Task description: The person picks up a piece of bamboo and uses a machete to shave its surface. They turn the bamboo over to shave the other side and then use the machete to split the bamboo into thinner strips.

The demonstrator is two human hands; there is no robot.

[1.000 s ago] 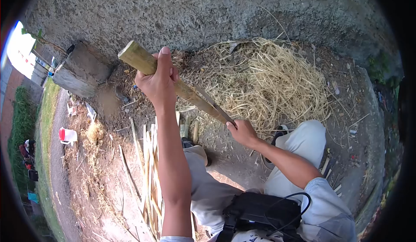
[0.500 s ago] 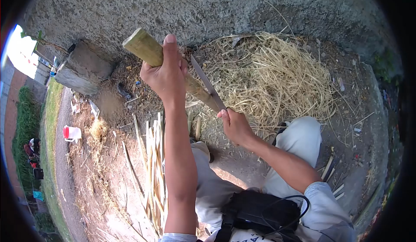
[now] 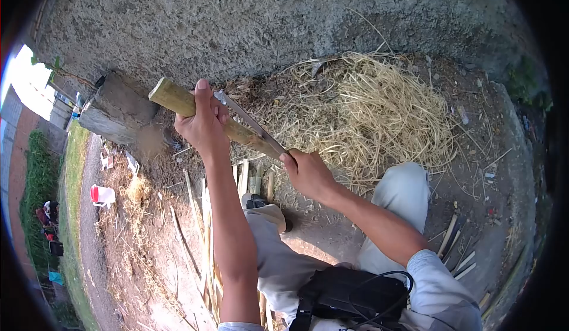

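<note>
A thick greenish-yellow bamboo piece [image 3: 173, 98] slants down to the right in front of me. My left hand [image 3: 204, 120] is wrapped round its upper part, thumb pointing up. The closed fingers of my right hand [image 3: 308, 175] grip the handle end of a long knife [image 3: 255, 124], near the bamboo's lower end. The blade lies along the upper side of the bamboo, its tip close to my left fingers. Whether my right hand also touches the bamboo I cannot tell.
Pale shavings [image 3: 394, 108] are heaped below a rough wall [image 3: 267, 19]. Bamboo strips [image 3: 207, 230] lie at lower left, more strips [image 3: 456, 242] at right. A red-lidded jug [image 3: 105, 196] and a concrete block [image 3: 118, 108] are at left.
Both hands, the bamboo and the knife have shifted left and the bamboo's upper end has dropped lower. The blade now lies flatter and nearer the bamboo. The view has shifted slightly.
</note>
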